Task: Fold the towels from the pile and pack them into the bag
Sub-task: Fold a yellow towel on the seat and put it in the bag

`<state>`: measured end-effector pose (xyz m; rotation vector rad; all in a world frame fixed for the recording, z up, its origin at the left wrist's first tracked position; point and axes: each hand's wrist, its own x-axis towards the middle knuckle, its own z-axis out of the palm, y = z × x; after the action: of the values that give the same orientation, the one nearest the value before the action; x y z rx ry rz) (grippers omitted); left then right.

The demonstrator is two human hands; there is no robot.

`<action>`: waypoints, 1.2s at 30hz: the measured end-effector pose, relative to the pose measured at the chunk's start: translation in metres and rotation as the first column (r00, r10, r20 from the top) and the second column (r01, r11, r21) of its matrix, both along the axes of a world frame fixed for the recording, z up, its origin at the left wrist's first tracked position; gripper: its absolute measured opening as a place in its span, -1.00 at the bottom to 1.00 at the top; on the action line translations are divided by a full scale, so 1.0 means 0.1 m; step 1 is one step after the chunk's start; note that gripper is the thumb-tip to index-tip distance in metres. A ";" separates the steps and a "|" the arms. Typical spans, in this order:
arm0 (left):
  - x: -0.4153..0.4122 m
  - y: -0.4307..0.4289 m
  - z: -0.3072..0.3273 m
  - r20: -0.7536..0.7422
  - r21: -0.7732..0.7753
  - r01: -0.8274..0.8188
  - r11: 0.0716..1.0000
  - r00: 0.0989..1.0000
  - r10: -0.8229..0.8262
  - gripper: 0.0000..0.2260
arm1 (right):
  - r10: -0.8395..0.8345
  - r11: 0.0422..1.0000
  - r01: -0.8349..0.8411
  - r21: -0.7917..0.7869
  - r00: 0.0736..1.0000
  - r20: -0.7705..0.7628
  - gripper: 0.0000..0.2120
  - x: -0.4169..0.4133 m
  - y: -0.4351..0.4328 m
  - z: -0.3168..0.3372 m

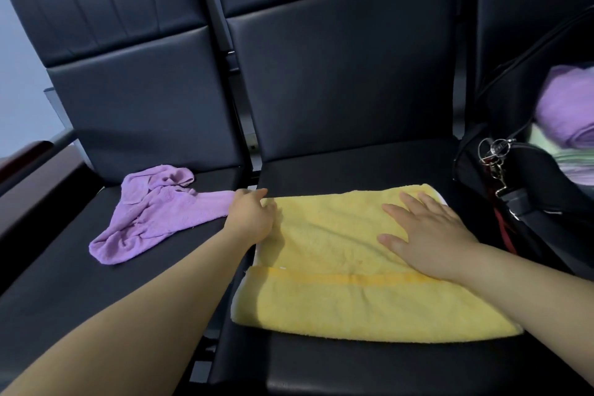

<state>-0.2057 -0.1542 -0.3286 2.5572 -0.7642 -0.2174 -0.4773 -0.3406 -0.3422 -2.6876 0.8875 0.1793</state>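
Two hands: one left hand (252, 219), one right hand (429, 236). One yellow towel (337, 267). One crumpled purple towel (151, 215). One bag (533, 180), with one folded purple towel (569, 106) on top inside. Three black seats (138, 100) (340, 80) (520, 19).

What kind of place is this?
Probably a waiting room or hall, not a home: linked black padded seats in a row, an armrest at the left end, a plain pale wall behind.

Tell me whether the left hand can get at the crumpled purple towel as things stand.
Probably yes. The left hand sits at the yellow towel's left edge, and the purple towel's near end lies right beside it on the next seat, with nothing between them.
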 end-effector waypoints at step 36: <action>-0.73 0.02 -0.18 0.008 0.465 0.403 0.789 0.888 -0.459 -0.21 | -0.615 0.781 0.339 0.524 0.564 0.551 -0.60 0.08 -0.72 0.07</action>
<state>-0.2789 -0.1526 -0.3466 2.7978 -1.5082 -0.4337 -0.4688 -0.4130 -0.3355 -1.7930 1.1369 -0.7074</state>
